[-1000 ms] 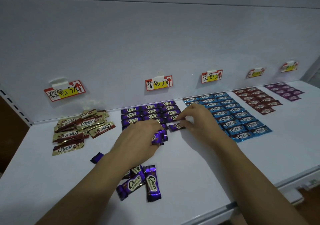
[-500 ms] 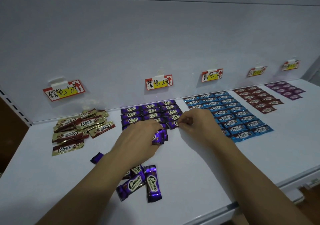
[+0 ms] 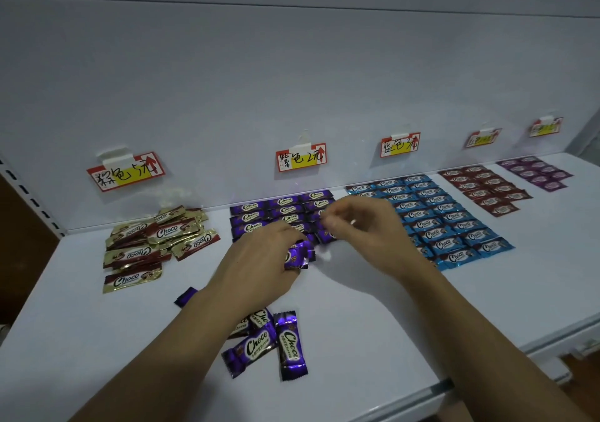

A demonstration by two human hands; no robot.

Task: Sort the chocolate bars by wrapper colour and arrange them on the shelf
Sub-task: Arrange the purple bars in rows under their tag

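Purple chocolate bars (image 3: 282, 209) lie in neat rows under the purple label (image 3: 301, 157). My left hand (image 3: 259, 259) grips a small stack of purple bars (image 3: 297, 256) just in front of those rows. My right hand (image 3: 363, 230) hovers over the rows' front right corner, its fingertips blurred and loosely curled above the last purple bar (image 3: 324, 236), which lies on the shelf. More loose purple bars (image 3: 259, 347) lie near the front under my left forearm, and one purple bar (image 3: 185, 296) pokes out to its left.
A loose pile of gold-and-brown bars (image 3: 156, 240) sits at the left under its label (image 3: 126, 171). Blue bars (image 3: 444, 217), dark red bars (image 3: 487, 188) and violet bars (image 3: 535, 173) lie in rows to the right. The white shelf (image 3: 373, 324) ends at a front edge (image 3: 422, 389).
My right hand slid a purple bar back into the front of the purple rows, and its fingers have lifted off it. My left hand stayed put with its stack.
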